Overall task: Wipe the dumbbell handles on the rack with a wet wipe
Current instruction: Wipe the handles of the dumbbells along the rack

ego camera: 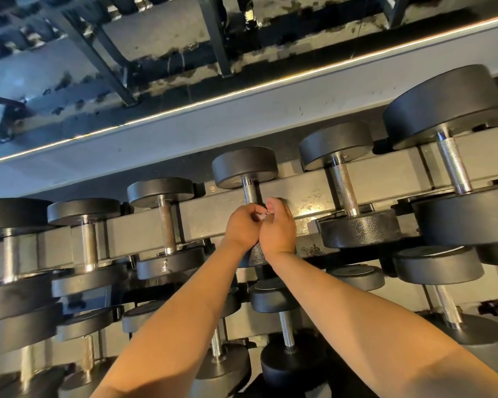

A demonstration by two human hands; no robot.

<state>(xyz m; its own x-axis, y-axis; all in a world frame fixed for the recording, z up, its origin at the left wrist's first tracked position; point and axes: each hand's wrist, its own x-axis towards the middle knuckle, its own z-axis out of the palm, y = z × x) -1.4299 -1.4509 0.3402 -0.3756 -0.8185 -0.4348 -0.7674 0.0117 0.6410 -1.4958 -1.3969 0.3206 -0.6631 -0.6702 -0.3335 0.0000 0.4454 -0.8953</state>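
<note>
The knurled handle (250,192) of the middle dumbbell (245,168) on the top tier of the rack (299,188) is the one being worked on; only its upper stretch shows, the lower part is hidden behind the two hands. A small pale scrap, most likely the wet wipe (261,216), shows between the fingertips where the hands meet, just below the visible part of the handle and seemingly touching it. The left hand (242,225) has its fingers curled in toward that scrap, and the right hand (278,225) curls in from the other side; both appear to pinch the wipe, though how much of it wraps the bar cannot be told.

I judge the step in hand to be wiping this handle, or gathering the wipe against it. The next move likely calls for closing the wipe round the bar and running it up toward the far head. The neighbouring handle to the right (342,188) and the one to the left (167,225) stand well apart from the hands and would need a sideways reach
</note>
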